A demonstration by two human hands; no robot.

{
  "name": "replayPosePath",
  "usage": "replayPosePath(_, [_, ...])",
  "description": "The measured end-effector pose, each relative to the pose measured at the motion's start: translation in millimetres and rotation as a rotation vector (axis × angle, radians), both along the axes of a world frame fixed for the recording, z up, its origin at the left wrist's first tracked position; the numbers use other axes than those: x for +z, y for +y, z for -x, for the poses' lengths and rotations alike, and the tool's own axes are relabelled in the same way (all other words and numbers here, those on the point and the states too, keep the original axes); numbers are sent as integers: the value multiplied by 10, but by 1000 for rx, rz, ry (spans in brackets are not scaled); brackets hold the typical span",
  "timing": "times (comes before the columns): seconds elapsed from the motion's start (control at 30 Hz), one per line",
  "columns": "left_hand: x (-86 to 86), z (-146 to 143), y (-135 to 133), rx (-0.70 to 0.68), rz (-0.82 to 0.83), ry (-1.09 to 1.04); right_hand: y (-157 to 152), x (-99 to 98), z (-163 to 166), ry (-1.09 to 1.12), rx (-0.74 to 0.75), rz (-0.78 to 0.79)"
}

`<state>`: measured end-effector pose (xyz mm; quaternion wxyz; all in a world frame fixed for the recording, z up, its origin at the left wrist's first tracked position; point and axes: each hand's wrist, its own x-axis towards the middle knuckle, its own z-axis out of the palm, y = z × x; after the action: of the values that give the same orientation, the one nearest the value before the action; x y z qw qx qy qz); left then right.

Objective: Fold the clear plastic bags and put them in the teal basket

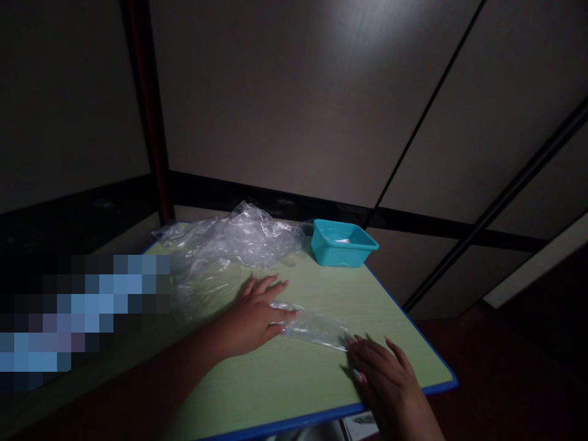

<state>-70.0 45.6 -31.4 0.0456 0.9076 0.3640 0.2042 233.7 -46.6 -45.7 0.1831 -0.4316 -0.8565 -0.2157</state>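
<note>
A flat strip of clear plastic, seemingly a narrow bag (316, 327), lies on the green tabletop between my hands. My left hand (257, 315) rests over its left end with the fingers spread. At its right end, my right hand (386, 370) has its fingertips on or just beside the plastic, fingers stretched out and the thumb apart. Neither hand grips the plastic. Beyond my left hand sits a large crumpled heap of clear plastic bags (248, 236). To its right stands a turquoise plastic basin (342, 245); something clear and shiny shows inside it.
The green table (275, 386) has a blue edge and a corner at right. Behind it rises a dark panelled cabinet (285, 110). A blurred-out patch (101, 306) covers the left side. Below the front edge, a pale object (361, 425) shows in part.
</note>
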Motion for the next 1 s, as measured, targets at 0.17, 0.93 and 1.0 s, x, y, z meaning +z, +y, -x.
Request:
replayPosePath(0.17, [6,-7,-11,15,-3,-5,-45,64,27,7,51,37])
replayPosePath(0.93, [36,39,6,-18,45,-22,-92,39,51,70,89,73])
replayPosePath(1.0, [39,37,3,-13,43,-32,-102,51,66,71,78,91])
